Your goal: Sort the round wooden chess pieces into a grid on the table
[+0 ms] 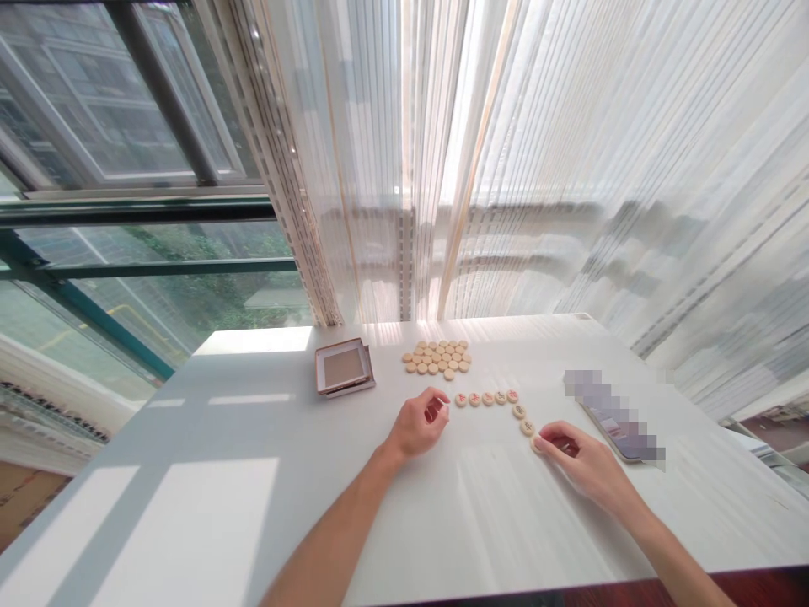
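Round wooden Chinese chess pieces with red and dark characters form a row point(488, 399) that bends toward me at its right end. At the near end of that bend, my right hand point(585, 465) pinches a Chinese chess piece point(536, 443) at the table surface, its fingertips partly covering the piece. My left hand point(422, 423) hovers just left of the row, its fingers curled with a gap between thumb and forefinger, and nothing visible in it. Behind the row lies a cluster of plain-faced pieces point(435, 357), one slightly apart at its near side.
A shallow box point(345, 368) stands at the back left of the white table point(208, 523). Beyond my right hand lies a flat, partly blurred object that looks like a phone point(616, 421). Sheer curtains point(506, 169) and a window point(126, 169) border the table's far side.
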`<control>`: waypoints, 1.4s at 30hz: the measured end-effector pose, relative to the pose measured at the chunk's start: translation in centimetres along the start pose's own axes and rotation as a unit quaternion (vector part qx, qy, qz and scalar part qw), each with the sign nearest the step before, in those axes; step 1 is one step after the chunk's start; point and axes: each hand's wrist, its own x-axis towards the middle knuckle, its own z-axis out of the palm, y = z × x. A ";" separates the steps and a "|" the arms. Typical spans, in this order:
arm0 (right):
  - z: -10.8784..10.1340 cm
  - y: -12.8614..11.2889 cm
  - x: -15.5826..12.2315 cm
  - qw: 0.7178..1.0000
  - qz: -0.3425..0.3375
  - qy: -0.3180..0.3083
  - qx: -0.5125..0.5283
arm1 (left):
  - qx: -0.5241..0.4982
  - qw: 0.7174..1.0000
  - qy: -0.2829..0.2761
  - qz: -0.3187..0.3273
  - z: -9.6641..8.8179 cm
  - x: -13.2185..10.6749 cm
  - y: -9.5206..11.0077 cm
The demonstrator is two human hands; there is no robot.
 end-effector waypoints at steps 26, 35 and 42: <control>2.8 -7.4 16.9 0.972 -0.216 -0.034 -0.092 | -0.002 0.999 0.026 -0.019 -0.1 0.3 0.2; 5.6 -5.8 22.5 0.935 -0.292 -0.090 -0.182 | 0.000 1.000 0.025 -0.011 0.0 0.3 -0.2; 5.1 -5.4 21.7 0.925 -0.311 -0.079 -0.203 | 0.003 1.000 0.018 -0.008 0.1 0.3 -0.1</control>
